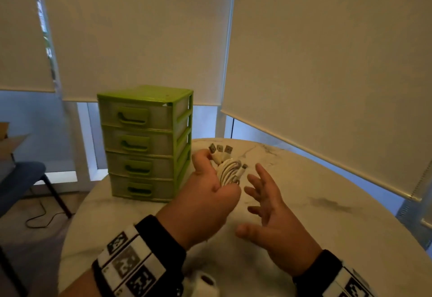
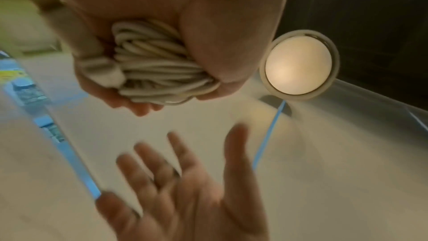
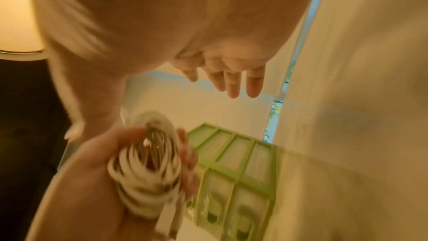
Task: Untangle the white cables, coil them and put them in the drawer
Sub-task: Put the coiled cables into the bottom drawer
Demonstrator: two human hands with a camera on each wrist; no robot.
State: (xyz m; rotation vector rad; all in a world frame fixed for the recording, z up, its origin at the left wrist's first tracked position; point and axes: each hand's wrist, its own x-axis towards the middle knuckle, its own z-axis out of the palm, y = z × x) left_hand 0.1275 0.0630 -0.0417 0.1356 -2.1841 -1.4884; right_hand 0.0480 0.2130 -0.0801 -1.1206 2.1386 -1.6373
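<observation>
three plugs show only overhead; left hand grips coil, right hand spread.

No words, names or numbers can be read in any of the pictures. The only signs are black and white square code marks on the left wristband, at the lower left of the head view, and on the right wristband, at the lower right, and they are patterns, not letters. The green drawer unit at the left of the middle has no label that can be read.
</observation>
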